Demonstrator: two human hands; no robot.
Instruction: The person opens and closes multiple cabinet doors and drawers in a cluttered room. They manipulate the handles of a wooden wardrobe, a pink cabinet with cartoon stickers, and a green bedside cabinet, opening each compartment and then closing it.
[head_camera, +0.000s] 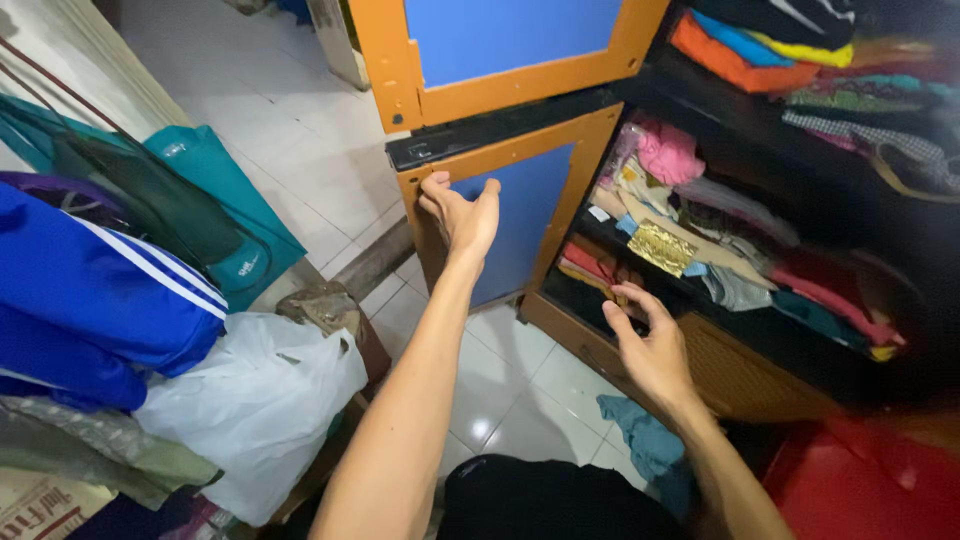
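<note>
The left hand (462, 215) curls its fingers over the edge of the orange-and-blue cupboard door (510, 215) at twelve o'clock, holding it swung wide, while the right hand (650, 345), half open and empty, reaches toward the folded clothes (720, 255) on the shelf at two o'clock.

Crammed shelves (800, 270) — open door (520, 215) beside — bare floor tiles (300, 150).

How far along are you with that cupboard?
Done: the cupboard door stands open and folded clothes fill the shelves. In hand: the left hand grips the door's edge while the right hand reaches toward the lower shelf. Left: a teal cloth lies on the floor.
</note>
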